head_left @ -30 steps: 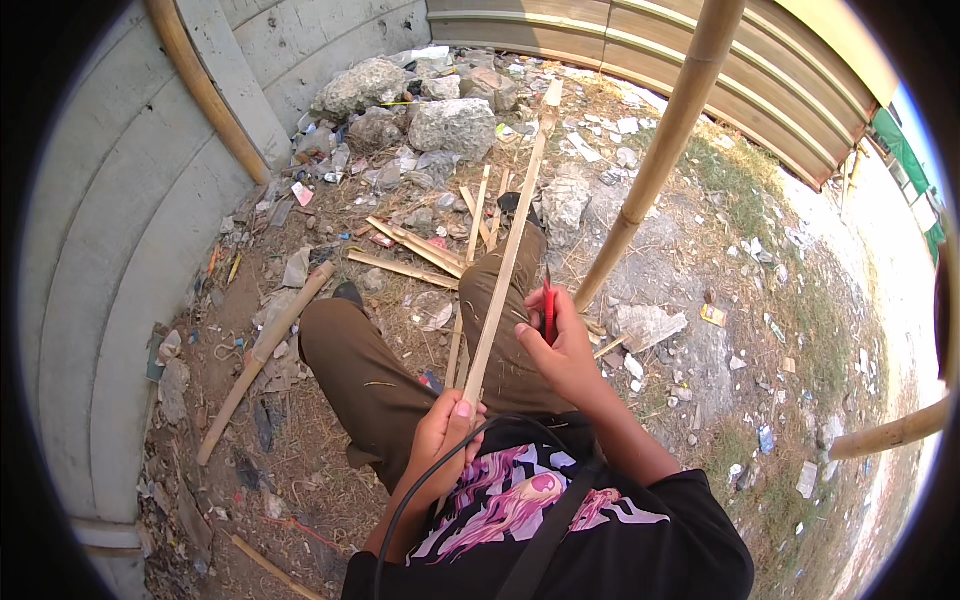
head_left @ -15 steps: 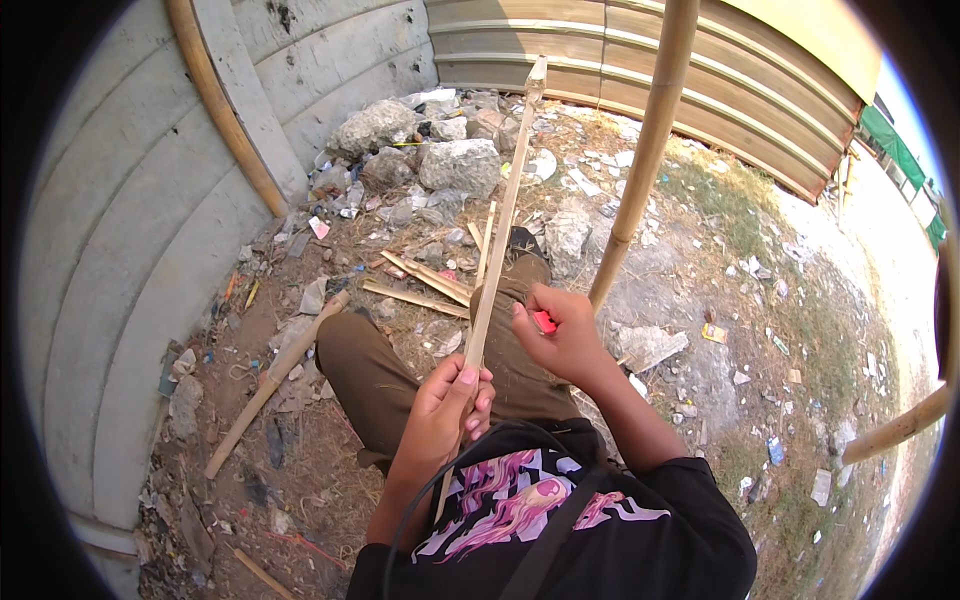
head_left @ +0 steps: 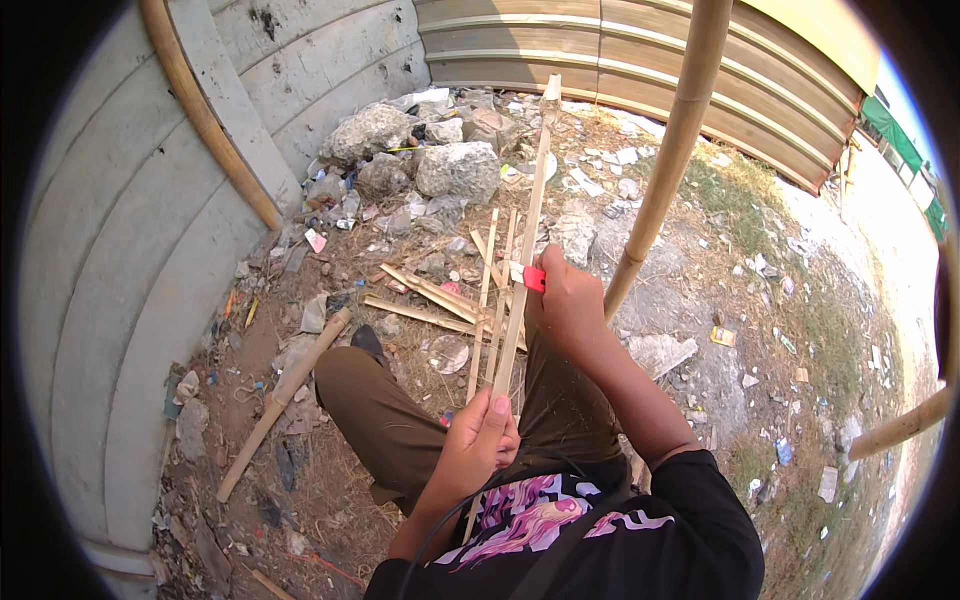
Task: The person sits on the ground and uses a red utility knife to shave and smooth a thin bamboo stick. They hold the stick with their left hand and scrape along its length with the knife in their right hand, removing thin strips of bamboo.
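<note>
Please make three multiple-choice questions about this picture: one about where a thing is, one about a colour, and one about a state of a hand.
1. Where does the thick bamboo pole stand?
A. to the right of the right hand
B. flat across the lap
C. behind the rocks

2. What colour is the small cutter handle?
A. blue
B. red
C. green

3. What is the left hand doing?
A. lying open on the ground
B. gripping the lower end of the thin bamboo strip
C. holding a stone

Answers: 1 A, the pole rises just beside the right hand. 2 B, red shows at the fist. 3 B, its fingers are closed around the strip.
</note>
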`<state>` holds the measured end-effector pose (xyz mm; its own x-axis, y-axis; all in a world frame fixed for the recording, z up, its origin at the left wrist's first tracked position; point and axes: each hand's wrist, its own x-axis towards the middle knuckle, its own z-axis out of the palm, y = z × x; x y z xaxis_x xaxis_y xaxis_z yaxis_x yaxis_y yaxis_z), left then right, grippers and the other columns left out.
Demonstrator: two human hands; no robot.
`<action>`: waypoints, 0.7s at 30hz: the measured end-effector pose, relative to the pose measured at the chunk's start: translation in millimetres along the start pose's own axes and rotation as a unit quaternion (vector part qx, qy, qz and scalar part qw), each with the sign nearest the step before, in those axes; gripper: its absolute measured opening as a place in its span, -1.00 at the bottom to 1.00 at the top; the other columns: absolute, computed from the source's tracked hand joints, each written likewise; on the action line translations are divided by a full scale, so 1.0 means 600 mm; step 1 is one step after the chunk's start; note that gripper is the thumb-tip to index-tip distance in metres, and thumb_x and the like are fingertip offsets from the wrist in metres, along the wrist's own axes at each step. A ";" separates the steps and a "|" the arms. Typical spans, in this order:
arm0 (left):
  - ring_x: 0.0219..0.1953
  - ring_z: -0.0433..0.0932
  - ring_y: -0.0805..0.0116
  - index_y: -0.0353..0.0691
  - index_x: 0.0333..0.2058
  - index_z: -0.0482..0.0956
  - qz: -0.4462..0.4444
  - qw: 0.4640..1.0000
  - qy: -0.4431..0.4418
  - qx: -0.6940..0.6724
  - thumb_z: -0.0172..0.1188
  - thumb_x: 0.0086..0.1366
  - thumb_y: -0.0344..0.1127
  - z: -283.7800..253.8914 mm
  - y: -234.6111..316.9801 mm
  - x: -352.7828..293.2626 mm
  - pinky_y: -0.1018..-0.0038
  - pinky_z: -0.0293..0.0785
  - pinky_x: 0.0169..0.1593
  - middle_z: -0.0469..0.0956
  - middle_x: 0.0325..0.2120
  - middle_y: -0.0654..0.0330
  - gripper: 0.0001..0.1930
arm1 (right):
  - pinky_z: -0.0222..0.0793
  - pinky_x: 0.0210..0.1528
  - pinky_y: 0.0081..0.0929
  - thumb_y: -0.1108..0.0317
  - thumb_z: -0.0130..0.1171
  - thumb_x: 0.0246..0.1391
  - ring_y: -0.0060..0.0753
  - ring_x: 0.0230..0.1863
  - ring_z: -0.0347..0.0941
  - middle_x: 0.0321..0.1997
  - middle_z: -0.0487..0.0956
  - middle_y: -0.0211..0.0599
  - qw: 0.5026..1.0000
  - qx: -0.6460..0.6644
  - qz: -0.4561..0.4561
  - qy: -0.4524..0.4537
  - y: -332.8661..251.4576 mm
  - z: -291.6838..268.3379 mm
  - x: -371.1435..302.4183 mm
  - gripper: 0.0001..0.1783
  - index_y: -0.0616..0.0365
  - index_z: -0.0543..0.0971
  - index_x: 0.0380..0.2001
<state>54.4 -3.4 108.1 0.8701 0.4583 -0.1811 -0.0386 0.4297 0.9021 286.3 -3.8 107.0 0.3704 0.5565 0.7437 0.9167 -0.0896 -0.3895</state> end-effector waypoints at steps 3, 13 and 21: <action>-0.66 0.12 0.63 -0.18 -0.26 0.28 0.000 0.999 -0.018 -0.037 -0.12 0.65 -0.11 -0.007 -0.002 0.002 0.62 0.03 -0.59 0.19 -0.64 0.35 -0.70 | 0.41 -0.47 -0.09 0.37 0.26 0.15 0.06 -0.54 0.53 -0.53 0.54 -0.10 0.998 0.020 0.013 -0.053 0.007 -0.014 0.022 -0.74 0.19 0.39 -0.20; -0.68 0.14 0.62 -0.21 -0.24 0.32 0.014 0.998 0.014 -0.064 -0.13 0.65 -0.11 -0.063 -0.041 0.024 0.62 0.10 -0.59 0.22 -0.65 0.34 -0.69 | 0.29 -0.41 -0.37 0.29 0.20 0.35 -0.47 -0.53 0.33 -0.55 0.42 -0.24 0.895 0.371 0.155 -0.191 0.032 0.044 -0.034 -0.78 0.21 0.44 -0.17; -0.69 0.18 0.60 -0.22 -0.29 0.32 0.015 0.998 0.057 -0.004 -0.13 0.65 -0.07 -0.071 -0.049 0.031 0.60 0.14 -0.60 0.28 -0.67 0.27 -0.64 | 0.28 -0.47 -0.36 0.31 0.26 0.21 -0.49 -0.57 0.35 -0.61 0.42 -0.21 0.894 0.362 0.182 -0.193 0.025 0.088 -0.050 -0.73 0.19 0.37 -0.30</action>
<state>50.8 25.7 61.6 0.8076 0.5556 -0.1979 -0.0674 0.4204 0.9048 281.1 21.6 50.4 0.4173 0.8553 0.3070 0.3565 0.1566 -0.9211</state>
